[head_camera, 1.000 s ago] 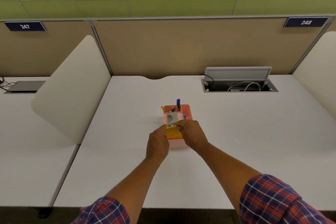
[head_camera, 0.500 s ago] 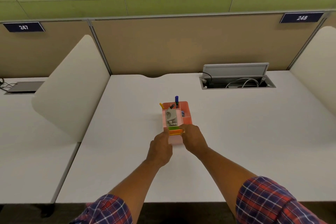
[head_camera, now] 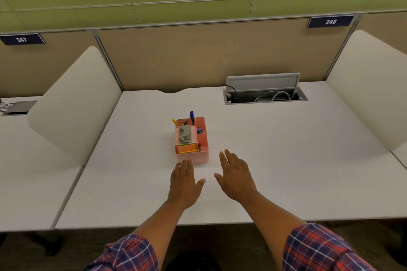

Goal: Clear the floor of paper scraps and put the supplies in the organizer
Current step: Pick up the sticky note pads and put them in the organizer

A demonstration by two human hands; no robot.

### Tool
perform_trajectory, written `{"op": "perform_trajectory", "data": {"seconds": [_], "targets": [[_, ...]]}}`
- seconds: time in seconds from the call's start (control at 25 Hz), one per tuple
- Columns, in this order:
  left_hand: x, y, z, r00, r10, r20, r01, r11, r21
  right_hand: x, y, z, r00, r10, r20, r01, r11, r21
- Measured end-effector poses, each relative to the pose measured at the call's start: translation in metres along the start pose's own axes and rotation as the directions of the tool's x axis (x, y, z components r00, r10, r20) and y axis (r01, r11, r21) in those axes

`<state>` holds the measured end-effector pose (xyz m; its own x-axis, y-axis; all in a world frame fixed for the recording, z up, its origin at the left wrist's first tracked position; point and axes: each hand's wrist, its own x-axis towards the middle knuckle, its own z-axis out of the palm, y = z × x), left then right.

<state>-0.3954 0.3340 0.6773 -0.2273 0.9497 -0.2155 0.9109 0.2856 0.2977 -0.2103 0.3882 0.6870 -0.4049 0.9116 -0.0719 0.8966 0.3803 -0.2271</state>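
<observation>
A pink desk organizer (head_camera: 203, 156) stands on the white desk (head_camera: 275, 160) a little left of its middle. In its front left compartment lies an orange and green pad of sticky notes (head_camera: 187, 148). Behind that sits a grey hole punch (head_camera: 184, 135). A blue marker (head_camera: 192, 116) and a yellow pen (head_camera: 174, 122) stand in the back compartment. My left hand (head_camera: 184, 182) hovers flat just in front of the organizer, fingers apart, holding nothing. My right hand (head_camera: 235, 175) is spread open to the organizer's front right, also holding nothing.
Cream dividers stand at the desk's left (head_camera: 72, 103) and right (head_camera: 365, 99). An open cable hatch (head_camera: 264, 94) with wires sits at the back right. A beige partition (head_camera: 209, 59) closes the far side. Dark floor (head_camera: 220, 246) shows below the desk's near edge.
Both hands have let go of the orange and green pad, which now lies in the organizer's front compartment. They have drawn back towards me and spread open.
</observation>
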Motion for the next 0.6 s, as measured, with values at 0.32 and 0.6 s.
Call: {"op": "perform_trajectory", "data": {"seconds": [0.32, 0.6], "targets": [[-0.072, 0.103, 0.039, 0.996, -0.086, -0.027, 0.085, 0.996, -0.006, -0.082, 0.116, -0.022, 0.997, -0.069, 0.025, 0.07, 0.997, -0.038], [-0.152, 0.146, 0.077, 1.0, -0.023, -0.005, 0.023, 1.0, 0.007, -0.183, 0.174, -0.008, 0.999, 0.004, 0.054, -0.003, 1.0, -0.008]]}}
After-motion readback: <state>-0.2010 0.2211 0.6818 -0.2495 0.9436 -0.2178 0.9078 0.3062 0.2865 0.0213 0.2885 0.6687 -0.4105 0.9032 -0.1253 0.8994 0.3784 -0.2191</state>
